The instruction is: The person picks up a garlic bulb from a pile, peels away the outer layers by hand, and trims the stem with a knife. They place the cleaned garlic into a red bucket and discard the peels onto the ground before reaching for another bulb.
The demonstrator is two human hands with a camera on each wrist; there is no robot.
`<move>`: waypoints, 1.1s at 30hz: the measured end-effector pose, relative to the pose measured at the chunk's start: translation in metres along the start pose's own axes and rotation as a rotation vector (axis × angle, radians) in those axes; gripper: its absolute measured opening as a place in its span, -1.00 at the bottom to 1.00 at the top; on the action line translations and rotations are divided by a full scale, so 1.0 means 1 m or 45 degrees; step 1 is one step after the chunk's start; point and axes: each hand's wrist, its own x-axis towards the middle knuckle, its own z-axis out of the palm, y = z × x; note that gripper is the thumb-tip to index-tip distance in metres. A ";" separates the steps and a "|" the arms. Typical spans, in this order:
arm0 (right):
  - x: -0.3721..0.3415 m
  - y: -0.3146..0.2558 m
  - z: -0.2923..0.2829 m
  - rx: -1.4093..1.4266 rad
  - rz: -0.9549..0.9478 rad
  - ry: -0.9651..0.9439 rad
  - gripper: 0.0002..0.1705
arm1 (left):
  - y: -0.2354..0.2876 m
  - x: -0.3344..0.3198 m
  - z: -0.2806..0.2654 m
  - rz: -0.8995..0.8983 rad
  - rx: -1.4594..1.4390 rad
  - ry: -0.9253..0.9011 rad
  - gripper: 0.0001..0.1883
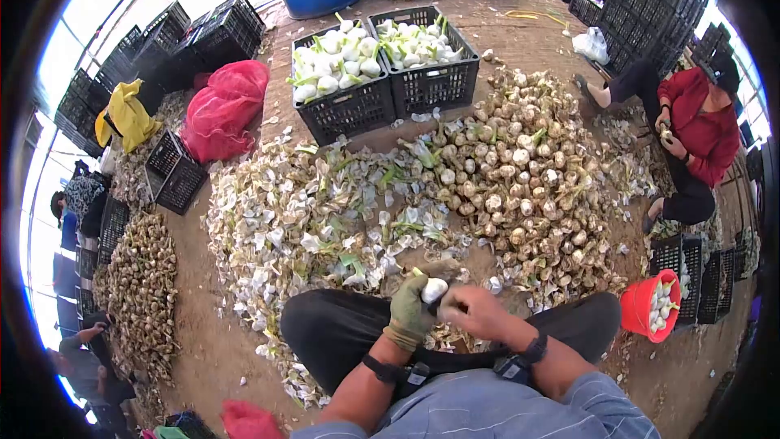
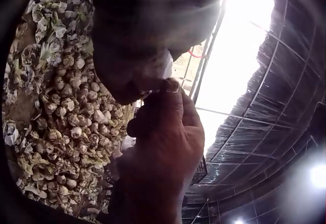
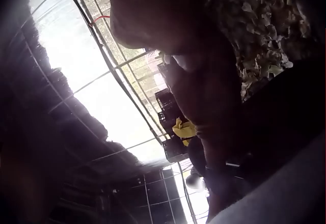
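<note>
Left grip (image 1: 411,309) curls just beside the curled right grip (image 1: 478,311).

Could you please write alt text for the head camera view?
A seated person's gloved left hand holds a white garlic bulb, the bare right hand beside it. Ahead lie browner bulbs and loose skins, with two black crates of white bulbs beyond; another person sits at right.

The big heap of bulbs (image 1: 528,179) is looked down on from the head, wide and from above. It is seen from the left wrist too, tipped, past the near right hand (image 2: 165,137). From the right wrist, the left hand (image 3: 196,89) is seen up close; the yellow cloth (image 3: 184,129) behind it is shared with the head view.
</note>
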 end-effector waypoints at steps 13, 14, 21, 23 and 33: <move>0.062 0.077 -0.004 0.852 0.933 0.277 -0.42 | -0.006 0.023 0.004 0.334 0.866 0.356 -0.47; 0.088 0.092 -0.016 0.901 1.074 0.466 -0.42 | 0.017 0.014 0.038 0.236 0.701 0.426 -0.45; 0.267 0.015 -0.186 1.311 0.093 0.741 -0.58 | -0.008 0.023 0.019 0.178 0.565 0.383 -0.50; 0.247 0.039 -0.174 1.024 0.308 0.633 -0.64 | -0.009 0.022 0.021 0.114 0.578 0.384 -0.51; -0.004 0.258 -0.140 -0.386 1.006 0.396 -0.63 | -0.017 0.031 0.033 -0.150 0.597 0.330 -0.52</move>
